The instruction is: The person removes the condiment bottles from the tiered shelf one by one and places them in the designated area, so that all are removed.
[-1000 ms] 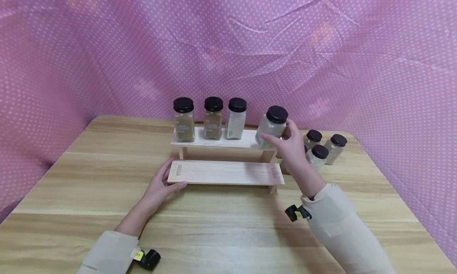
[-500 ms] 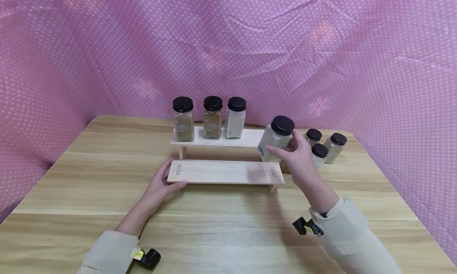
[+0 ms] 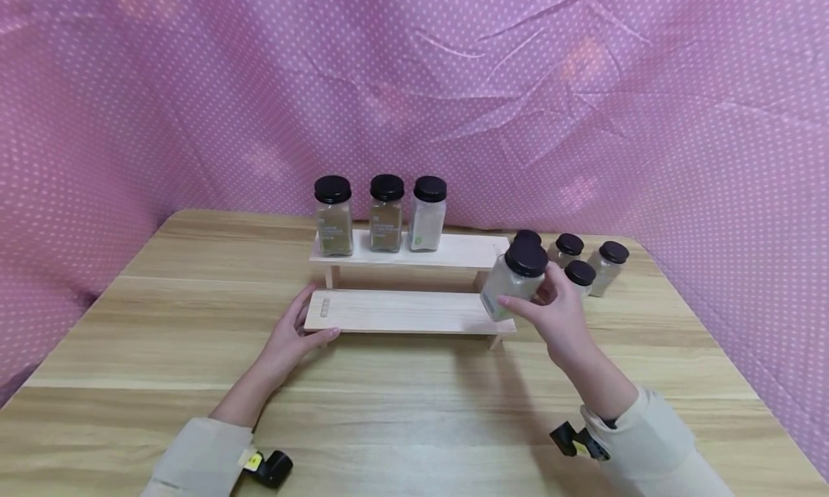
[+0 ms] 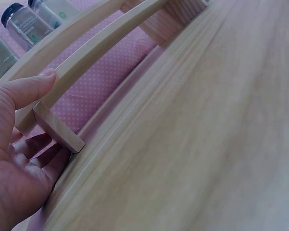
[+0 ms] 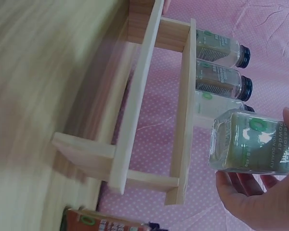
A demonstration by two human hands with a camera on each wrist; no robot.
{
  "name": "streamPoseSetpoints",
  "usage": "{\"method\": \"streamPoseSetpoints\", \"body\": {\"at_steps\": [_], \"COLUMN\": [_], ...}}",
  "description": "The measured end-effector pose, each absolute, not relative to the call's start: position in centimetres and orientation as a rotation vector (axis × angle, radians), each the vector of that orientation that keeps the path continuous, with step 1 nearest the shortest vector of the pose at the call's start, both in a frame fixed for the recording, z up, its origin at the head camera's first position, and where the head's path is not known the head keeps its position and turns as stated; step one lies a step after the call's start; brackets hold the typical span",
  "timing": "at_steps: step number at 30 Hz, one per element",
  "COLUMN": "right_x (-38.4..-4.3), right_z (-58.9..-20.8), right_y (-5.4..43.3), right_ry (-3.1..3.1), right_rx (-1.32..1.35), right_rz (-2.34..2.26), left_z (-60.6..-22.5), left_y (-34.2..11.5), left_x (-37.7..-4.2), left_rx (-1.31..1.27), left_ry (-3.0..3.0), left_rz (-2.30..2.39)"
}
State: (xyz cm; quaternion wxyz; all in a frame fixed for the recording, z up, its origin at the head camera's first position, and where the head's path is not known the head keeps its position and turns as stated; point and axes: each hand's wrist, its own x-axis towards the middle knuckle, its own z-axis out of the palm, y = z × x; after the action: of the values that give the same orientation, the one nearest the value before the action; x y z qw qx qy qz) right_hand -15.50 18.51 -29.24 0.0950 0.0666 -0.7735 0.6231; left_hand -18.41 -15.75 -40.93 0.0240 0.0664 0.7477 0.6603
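Note:
A two-step wooden shelf stands on the table. My left hand grips its left end, with the thumb over the lower board's front edge and fingers about the leg in the left wrist view. My right hand holds a black-lidded glass spice jar, tilted, in front of the shelf's right end. Pale powder shows through the glass in the right wrist view. Two brown-filled jars and one whitish jar stand upright on the upper board.
Several more black-lidded jars stand on the table right of the shelf, partly behind my right hand. A jar with reddish contents shows low in the right wrist view. A pink dotted cloth hangs behind the wooden table.
My right hand has brought the jar from over the upper board's right end down, toward me and slightly right. Another jar's lid has come into sight behind it. My left hand stays put.

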Motion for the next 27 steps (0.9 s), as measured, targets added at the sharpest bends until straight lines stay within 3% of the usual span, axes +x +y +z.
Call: {"method": "streamPoseSetpoints", "body": {"at_steps": [22,27], "right_x": [-13.3,-13.9], "right_z": [-31.5,-34.1], "right_y": [22.4,25.1], "right_ry": [-2.310,-2.295], "right_rx": [0.110,0.144], "right_rz": [1.824,1.861], "left_z": [-40.8,-40.8], "left_y": [-15.7,-15.7], "left_x": [-18.3,-18.4], "left_rx": [0.214,0.216], "left_ry": [2.312,2.310], "left_rz": [2.042,2.043]}}
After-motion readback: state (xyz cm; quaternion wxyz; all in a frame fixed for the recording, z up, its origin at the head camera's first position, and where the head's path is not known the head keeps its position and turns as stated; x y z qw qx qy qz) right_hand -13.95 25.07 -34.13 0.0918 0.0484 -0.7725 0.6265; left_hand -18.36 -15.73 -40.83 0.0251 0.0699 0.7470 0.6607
